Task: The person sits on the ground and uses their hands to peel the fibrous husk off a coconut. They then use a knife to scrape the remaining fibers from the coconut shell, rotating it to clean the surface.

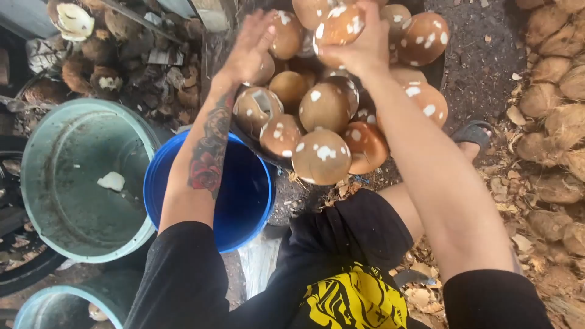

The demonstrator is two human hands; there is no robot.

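My right hand [365, 52] has its grip clenched around a peeled coconut [340, 25] atop the pile [321, 155]; left hand [250, 49] is released, flat on another, above the blue bucket [244, 201].

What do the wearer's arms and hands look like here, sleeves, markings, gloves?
Both hands are bare, no gloves or rings visible. Left hand: its forearm carries a large tattoo, dark line work with a red rose near the elbow end. Right hand: forearm unmarked as far as it shows. Black sleeves are pushed up to about the elbows on both arms.
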